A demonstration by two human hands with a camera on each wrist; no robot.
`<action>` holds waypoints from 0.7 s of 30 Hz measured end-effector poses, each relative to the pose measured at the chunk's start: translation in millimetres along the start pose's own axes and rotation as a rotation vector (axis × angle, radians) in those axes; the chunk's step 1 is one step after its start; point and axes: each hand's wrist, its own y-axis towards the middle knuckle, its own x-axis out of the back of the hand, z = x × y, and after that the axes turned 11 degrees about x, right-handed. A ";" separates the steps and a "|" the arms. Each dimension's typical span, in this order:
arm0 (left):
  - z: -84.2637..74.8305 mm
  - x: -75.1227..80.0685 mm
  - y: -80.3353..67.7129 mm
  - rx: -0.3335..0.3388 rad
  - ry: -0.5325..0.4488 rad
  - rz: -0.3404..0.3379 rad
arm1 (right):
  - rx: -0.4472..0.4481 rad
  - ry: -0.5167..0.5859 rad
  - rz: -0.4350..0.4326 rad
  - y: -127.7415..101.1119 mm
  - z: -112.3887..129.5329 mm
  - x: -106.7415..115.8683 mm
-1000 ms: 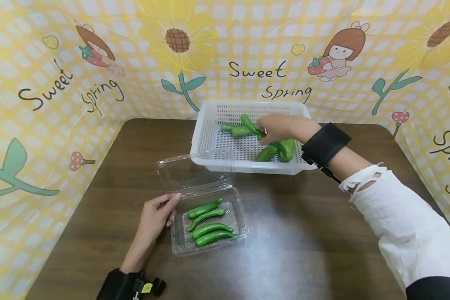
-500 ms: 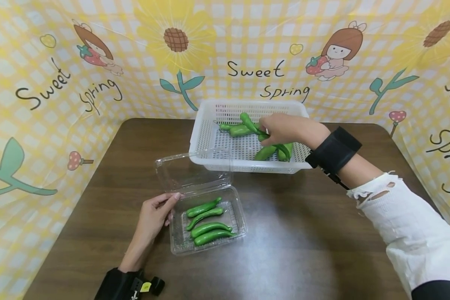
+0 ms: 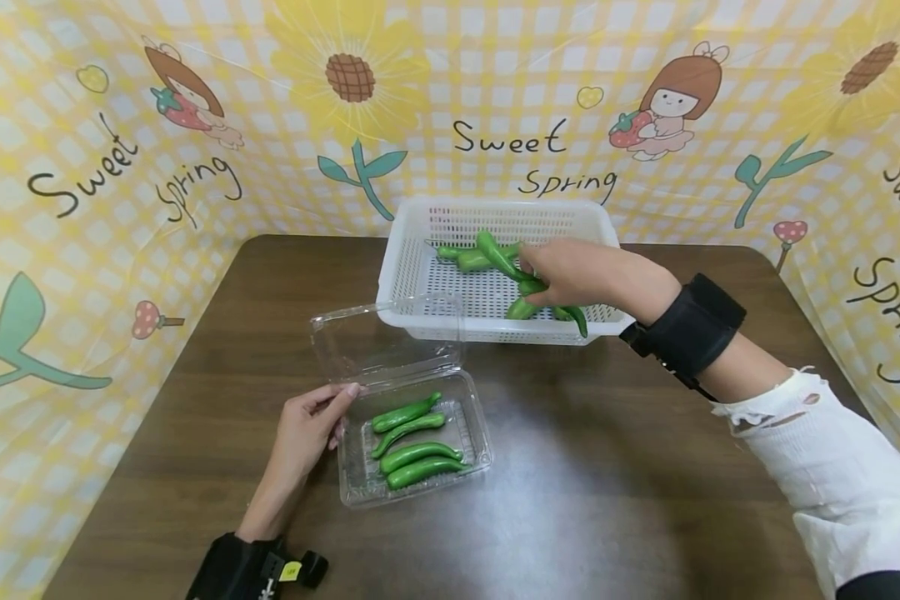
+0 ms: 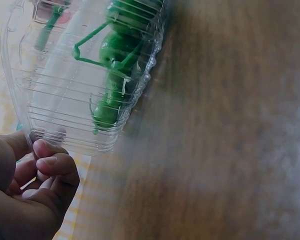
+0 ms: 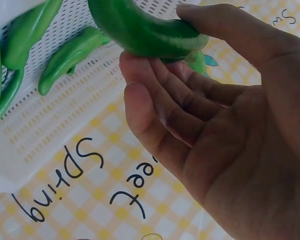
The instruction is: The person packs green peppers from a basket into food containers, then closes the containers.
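Four fingertips and thumb of my right hand (image 5: 215, 115) hold a glossy green chili pepper (image 5: 145, 35), seen close up in the right wrist view. In the head view that hand (image 3: 592, 271) is over a white perforated basket (image 3: 401, 287), with several green peppers (image 3: 476, 260) around its fingers. My left hand (image 3: 307, 425) pinches the left edge of a clear hinged plastic box (image 3: 476, 408) near the hinge, its lid (image 3: 386, 333) raised. Several slim green peppers (image 3: 420, 472) lie side by side in the box. The left wrist view shows the pinching fingers (image 4: 57, 162) at the plastic edge.
Brown wooden table (image 3: 570, 500) under everything. The raised lid overlaps the basket's front left corner in the head view. A yellow checked cloth (image 3: 270, 125) with flowers and lettering stands behind and at both sides.
My right hand has moved slightly right and toward the front of the basket, and peppers near its fingers have shifted. My left hand stays at the box edge; the box peppers look unchanged.
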 end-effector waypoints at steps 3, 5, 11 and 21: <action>-0.3 -0.4 0.3 0.003 -0.002 -0.001 | 0.014 -0.008 -0.004 -5.7 3.6 -2.3; -0.4 -0.5 0.2 0.004 -0.003 -0.001 | 0.024 -0.015 -0.016 -9.3 6.1 -3.4; 1.1 -0.4 -0.8 0.001 -0.002 0.002 | 0.035 -0.030 -0.071 -23.5 13.4 -4.8; 1.3 0.5 0.0 -0.008 0.003 -0.004 | 0.054 -0.023 -0.108 -48.1 26.1 -9.6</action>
